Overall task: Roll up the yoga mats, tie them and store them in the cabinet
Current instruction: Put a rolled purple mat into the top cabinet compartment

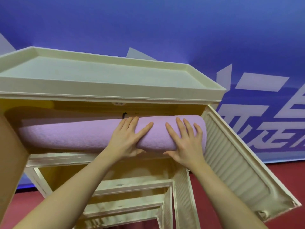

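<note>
Both flat hands (155,138) press ribbed lilac roll (74,134) into cabinet (99,96).

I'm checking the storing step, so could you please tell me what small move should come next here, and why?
Probably a gentle push forward with both palms. The rolled purple mat lies in the cabinet's top compartment, but its right end seems to sit at the front edge beside the open door. The left hand and right hand already rest flat on it.

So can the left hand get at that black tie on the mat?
Probably yes: the left hand lies flat on the mat, fingertips just beside the tie, with nothing between them.
</note>
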The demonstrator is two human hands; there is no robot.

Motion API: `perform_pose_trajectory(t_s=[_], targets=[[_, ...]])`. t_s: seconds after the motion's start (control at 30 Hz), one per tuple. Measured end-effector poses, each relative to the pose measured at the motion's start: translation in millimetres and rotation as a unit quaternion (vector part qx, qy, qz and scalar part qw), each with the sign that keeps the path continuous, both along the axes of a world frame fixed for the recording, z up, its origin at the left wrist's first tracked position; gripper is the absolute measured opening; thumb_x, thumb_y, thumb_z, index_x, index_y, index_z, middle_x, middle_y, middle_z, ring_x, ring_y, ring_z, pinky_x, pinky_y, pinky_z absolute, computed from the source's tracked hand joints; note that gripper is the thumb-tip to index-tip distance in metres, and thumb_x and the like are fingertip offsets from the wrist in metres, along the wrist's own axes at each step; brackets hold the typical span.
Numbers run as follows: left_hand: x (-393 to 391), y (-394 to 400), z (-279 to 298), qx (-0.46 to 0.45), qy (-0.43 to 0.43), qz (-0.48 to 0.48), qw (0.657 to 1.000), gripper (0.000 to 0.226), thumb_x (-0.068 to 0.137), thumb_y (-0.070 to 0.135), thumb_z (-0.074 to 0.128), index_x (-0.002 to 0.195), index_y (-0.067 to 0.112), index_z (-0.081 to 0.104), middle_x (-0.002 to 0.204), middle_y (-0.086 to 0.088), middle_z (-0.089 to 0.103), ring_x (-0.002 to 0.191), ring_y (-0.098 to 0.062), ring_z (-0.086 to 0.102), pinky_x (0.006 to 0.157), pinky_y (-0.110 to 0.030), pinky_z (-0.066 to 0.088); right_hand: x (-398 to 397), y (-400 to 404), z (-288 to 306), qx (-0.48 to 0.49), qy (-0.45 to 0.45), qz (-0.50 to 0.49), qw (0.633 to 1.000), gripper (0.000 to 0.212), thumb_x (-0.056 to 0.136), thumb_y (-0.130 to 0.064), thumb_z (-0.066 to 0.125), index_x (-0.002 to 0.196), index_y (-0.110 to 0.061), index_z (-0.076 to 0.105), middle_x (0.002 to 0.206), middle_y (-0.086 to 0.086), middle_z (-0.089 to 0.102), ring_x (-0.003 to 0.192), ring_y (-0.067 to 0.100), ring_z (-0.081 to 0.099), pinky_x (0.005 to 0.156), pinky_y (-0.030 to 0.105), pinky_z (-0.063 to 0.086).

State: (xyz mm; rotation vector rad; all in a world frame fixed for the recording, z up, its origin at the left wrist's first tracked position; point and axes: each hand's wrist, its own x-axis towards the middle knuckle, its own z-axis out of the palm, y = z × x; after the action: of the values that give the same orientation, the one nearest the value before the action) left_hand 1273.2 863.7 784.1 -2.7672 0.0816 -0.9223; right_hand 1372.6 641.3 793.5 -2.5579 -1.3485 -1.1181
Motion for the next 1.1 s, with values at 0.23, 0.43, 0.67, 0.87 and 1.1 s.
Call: perform_pose_trajectory(t_s=[0.23,0.43,0.67,0.87,1.1], targets=[[8,9,3,-0.025,0.004,0.027,0.999,0.109,0.051,0.063,0.079,0.142,0.022,0.035,0.111,-0.028,0.056,0.089,-0.038,0.054,0.079,-0.043,0.034,27,19,2,0.006,0.007,0.021,1.0,0.113,0.041,-0.057,0.086,0.138,-0.025,0.039,0.135,0.023,0.051,0.126,0.036,0.035,0.101,0.053,0.021],[22,4,-16,-0.042,0.041,0.065,0.996,0.115,0.039,0.059,0.087,0.138,0.026,0.038,0.12,-0.031,0.056,0.099,-0.043,0.057,0.082,-0.043,0.043,36,27,-34,0.018,0.059,-0.036,0.997,0.112,0.042,-0.055,0.088,0.139,-0.029,0.038,0.138,0.012,0.039,0.127,0.036,0.033,0.104,0.055,0.02],[30,-4,-36,-0.068,0.055,0.096,0.992,0.113,0.042,0.055,0.088,0.139,0.026,0.037,0.13,-0.029,0.051,0.117,-0.044,0.046,0.094,-0.048,0.035,36,32,-50,0.004,0.059,-0.09,0.994,0.105,0.048,-0.054,0.087,0.138,-0.024,0.043,0.132,0.016,0.049,0.124,0.042,0.042,0.103,0.057,0.03],[37,-6,-39,-0.1,0.118,0.151,0.976,0.099,0.05,0.06,0.084,0.137,0.031,0.049,0.139,-0.022,0.046,0.124,-0.042,0.045,0.097,-0.055,0.032,28,38,-55,0.02,0.106,-0.132,0.985,0.082,0.054,-0.045,0.088,0.127,-0.024,0.06,0.122,0.017,0.058,0.107,0.041,0.054,0.08,0.051,0.048],[20,6,-59,-0.125,0.106,0.218,0.962,0.071,0.074,0.054,0.071,0.138,0.036,0.046,0.14,-0.017,0.045,0.121,-0.043,0.043,0.094,-0.072,0.026,33,51,-69,0.014,0.125,-0.149,0.981,0.06,0.067,-0.033,0.085,0.123,-0.023,0.063,0.119,0.021,0.061,0.11,0.044,0.058,0.082,0.052,0.051]])
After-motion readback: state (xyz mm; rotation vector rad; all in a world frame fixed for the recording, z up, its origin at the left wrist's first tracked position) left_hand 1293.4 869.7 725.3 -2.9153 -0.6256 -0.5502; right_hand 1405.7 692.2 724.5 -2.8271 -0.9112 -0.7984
